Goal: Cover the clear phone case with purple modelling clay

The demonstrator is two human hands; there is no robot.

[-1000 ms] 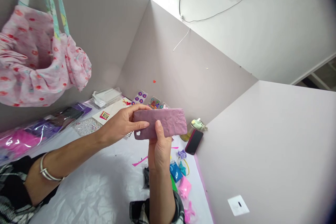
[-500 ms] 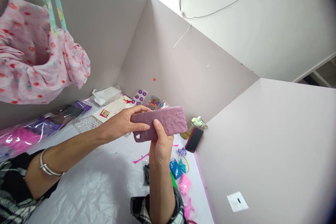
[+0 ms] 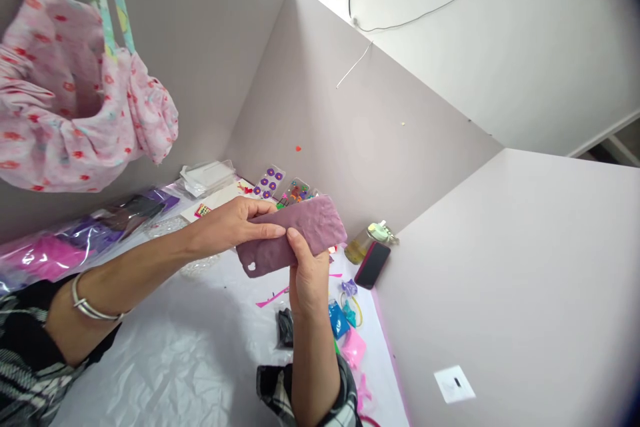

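Observation:
A phone case covered in mauve clay (image 3: 320, 223) is held up above the white-covered table, tilted with its right end higher. Its clay surface is bumpy, and a small hole shows near the lower left corner. My left hand (image 3: 235, 223) grips the left part, thumb across the face and fingers behind the upper edge. From below, my right hand (image 3: 309, 273) holds the case, its thumb pressed on the face beside the left thumb tip. The fingers behind the case are hidden.
Decorated phone cases (image 3: 269, 181) lean at the back wall. A dark phone (image 3: 373, 265) and a jar (image 3: 357, 248) stand right. Clay packets (image 3: 354, 347) line the right edge; plastic bags (image 3: 55, 257) lie left. A pink floral cloth bag (image 3: 85, 93) hangs upper left.
The clay-covered case has tilted more, its left end shifting left and slightly down. My left thumb now lies closer to the right thumb. The view has shifted slightly.

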